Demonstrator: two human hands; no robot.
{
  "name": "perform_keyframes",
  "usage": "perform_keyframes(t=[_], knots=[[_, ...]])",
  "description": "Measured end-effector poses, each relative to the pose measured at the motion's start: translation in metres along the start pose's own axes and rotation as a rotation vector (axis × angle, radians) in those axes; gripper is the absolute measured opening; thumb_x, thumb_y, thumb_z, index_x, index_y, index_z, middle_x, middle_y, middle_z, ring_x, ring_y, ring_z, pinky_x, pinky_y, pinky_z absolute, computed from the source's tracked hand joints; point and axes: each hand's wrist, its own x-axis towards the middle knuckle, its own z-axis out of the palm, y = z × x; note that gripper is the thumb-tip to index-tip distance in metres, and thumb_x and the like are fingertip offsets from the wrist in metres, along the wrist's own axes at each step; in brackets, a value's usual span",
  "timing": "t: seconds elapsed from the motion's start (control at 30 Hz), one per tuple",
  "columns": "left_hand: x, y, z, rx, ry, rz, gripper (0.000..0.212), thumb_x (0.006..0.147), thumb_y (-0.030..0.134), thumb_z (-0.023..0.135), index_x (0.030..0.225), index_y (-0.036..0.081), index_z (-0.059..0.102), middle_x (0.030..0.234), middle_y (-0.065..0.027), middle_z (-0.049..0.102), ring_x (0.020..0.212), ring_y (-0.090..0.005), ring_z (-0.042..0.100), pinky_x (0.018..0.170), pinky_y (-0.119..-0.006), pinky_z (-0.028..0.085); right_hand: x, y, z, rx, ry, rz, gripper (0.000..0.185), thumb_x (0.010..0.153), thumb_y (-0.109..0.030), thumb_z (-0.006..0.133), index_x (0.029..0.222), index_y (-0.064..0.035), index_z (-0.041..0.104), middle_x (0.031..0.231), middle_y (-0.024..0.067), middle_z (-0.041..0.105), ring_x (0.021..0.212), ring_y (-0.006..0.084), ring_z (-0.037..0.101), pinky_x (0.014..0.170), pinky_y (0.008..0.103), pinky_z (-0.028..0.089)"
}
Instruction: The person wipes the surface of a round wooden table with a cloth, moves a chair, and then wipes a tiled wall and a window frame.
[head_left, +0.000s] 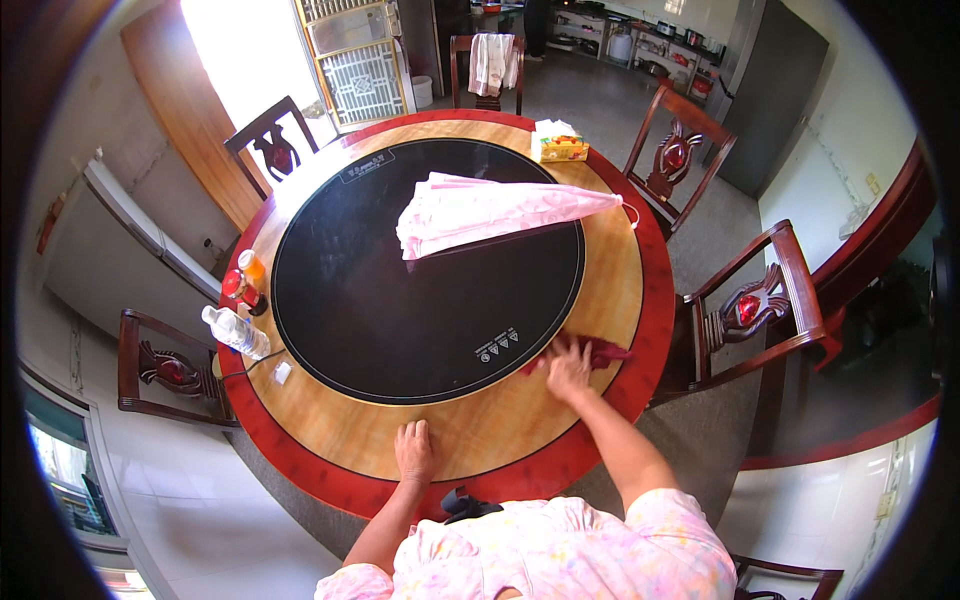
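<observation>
My right hand (568, 369) presses on a dark red cloth (609, 352) that lies on the wooden ring of the round table (337, 424), near the right edge of its black glass centre (375, 322). Some of the cloth spreads out past my fingers. Curled, my left hand (415, 450) rests on the wooden ring close to the front edge; whether anything is inside it cannot be seen. Across the far right part of the black glass lies a folded pink cloth cover (502, 214), its narrow corded end reaching over the wood.
At the table's left side stand an orange-filled bottle (251, 264), a red-capped jar (244, 291) and a clear plastic bottle (236, 332), near a thin cable. A tissue pack (559, 142) sits at the far right. Several carved wooden chairs (757, 307) surround the table.
</observation>
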Motion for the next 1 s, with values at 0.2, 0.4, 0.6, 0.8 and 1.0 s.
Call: perform_keyframes(t=[0.2,0.4,0.6,0.8,1.0], knots=[[0.001,-0.002,-0.002,0.004,-0.029,-0.01,0.014,0.067,0.008,0.052,0.081,0.006,0.048,0.081,-0.0129,0.051,0.08,-0.0323,0.047,0.068,-0.043,0.039,0.054,0.057,-0.03,-0.045,-0.17,0.435,0.051,0.091,-0.04,0.034,0.138,-0.023,0.026,0.146,-0.0039,0.018,0.129,0.0352,0.021,0.104,0.0575,0.011],[0.002,-0.003,-0.001,0.006,-0.03,-0.015,0.016,0.066,0.008,0.053,0.08,0.006,0.048,0.079,-0.0131,0.051,0.078,-0.0324,0.048,0.067,-0.044,0.04,0.037,0.117,-0.039,-0.042,-0.072,0.719,0.05,0.09,-0.04,0.036,0.137,-0.0232,0.028,0.146,-0.0046,0.017,0.129,0.0388,0.02,0.101,0.061,0.015],[0.003,0.002,-0.003,0.013,-0.012,-0.027,0.015,0.065,0.008,0.053,0.078,0.006,0.046,0.077,-0.0135,0.05,0.077,-0.0325,0.048,0.065,-0.044,0.039,0.015,0.078,-0.026,-0.073,-0.045,0.594,0.046,0.089,-0.037,0.038,0.132,-0.0199,0.039,0.144,-0.0009,0.024,0.126,0.0413,0.024,0.097,0.0643,0.018],[0.005,0.005,-0.003,0.003,0.0,-0.008,0.012,0.066,0.008,0.052,0.075,0.006,0.044,0.075,-0.0136,0.05,0.075,-0.033,0.047,0.064,-0.045,0.038,-0.018,0.035,-0.001,-0.037,0.026,0.368,0.047,0.086,-0.036,0.043,0.128,-0.0144,0.045,0.142,0.0013,0.028,0.127,0.0416,0.021,0.098,0.0654,0.014],[0.006,0.005,-0.002,0.009,0.01,-0.011,0.01,0.067,0.009,0.051,0.075,0.006,0.045,0.076,-0.0138,0.05,0.076,-0.0328,0.047,0.065,-0.045,0.039,-0.06,-0.012,-0.005,0.003,0.0,0.123,0.046,0.084,-0.035,0.047,0.122,-0.0086,0.051,0.14,0.0036,0.032,0.125,0.0426,0.023,0.098,0.0655,0.014]])
